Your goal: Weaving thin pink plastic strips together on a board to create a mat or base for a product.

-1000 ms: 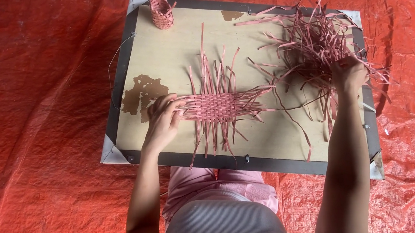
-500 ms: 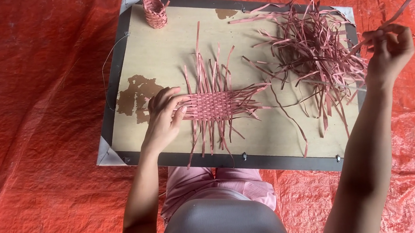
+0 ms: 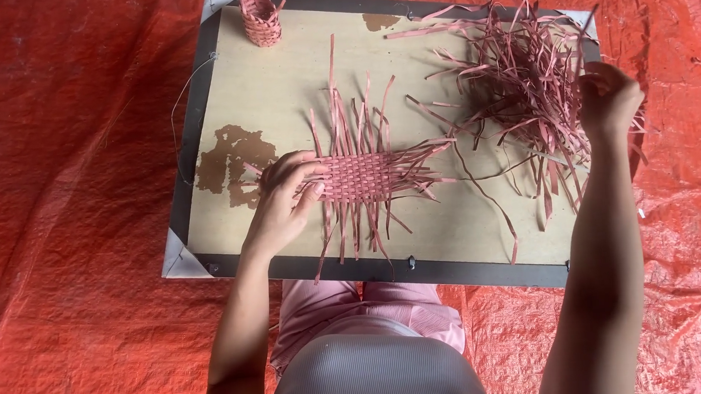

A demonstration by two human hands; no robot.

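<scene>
Basket (image 3: 260, 16) behind mat (image 3: 356, 177), strips (image 3: 524, 75) beside.

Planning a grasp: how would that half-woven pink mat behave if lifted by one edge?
The woven mat is probably light and floppy: thin flat strips. Its loose ends splay out unwoven, so it may sag or unravel. The left hand presses on its edge, suggesting it shifts easily.

Left hand (image 3: 284, 195) flat on left edge of pink woven mat (image 3: 357, 177), loose strip ends fanning out all round. Right hand (image 3: 608, 100) raised, fingers pinched at tangled heap of pink strips (image 3: 516, 75). Both on tan board (image 3: 275, 86) with dark frame. Small woven cup (image 3: 260, 16) upright at far-left corner. Orange tarp (image 3: 59, 203) underneath.
</scene>
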